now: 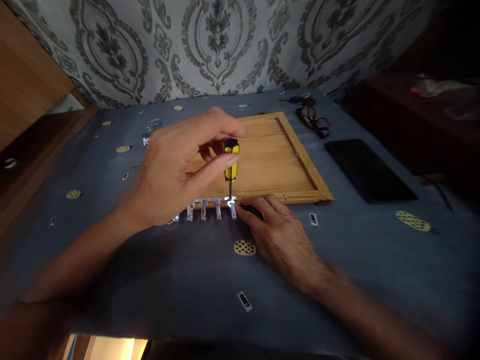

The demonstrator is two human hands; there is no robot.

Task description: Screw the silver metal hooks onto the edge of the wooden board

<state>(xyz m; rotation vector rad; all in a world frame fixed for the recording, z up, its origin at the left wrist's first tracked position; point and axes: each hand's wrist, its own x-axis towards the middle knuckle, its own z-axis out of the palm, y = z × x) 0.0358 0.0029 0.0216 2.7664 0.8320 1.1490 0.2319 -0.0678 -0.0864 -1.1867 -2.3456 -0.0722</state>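
Note:
My left hand [180, 160] is closed round a small screwdriver [231, 167] with a yellow and black handle. The screwdriver stands nearly upright, its tip down at the rightmost metal hook [233, 210] on the near edge of a wooden panel [258, 155] with a raised border. Several similar silver hooks [203, 210] line that edge to the left. My right hand [283, 235] rests at the near edge, fingers bent and thumb side close against the rightmost hook. Something dark shows between its fingers; I cannot make out what it is.
A black phone [369, 170] and eyeglasses [314, 121] lie right of the panel, with keys [305, 99] behind. Small metal parts [150, 127] lie behind my left hand. Everything is on a blue patterned cloth [180, 300]. A wooden cabinet [30, 65] stands at left.

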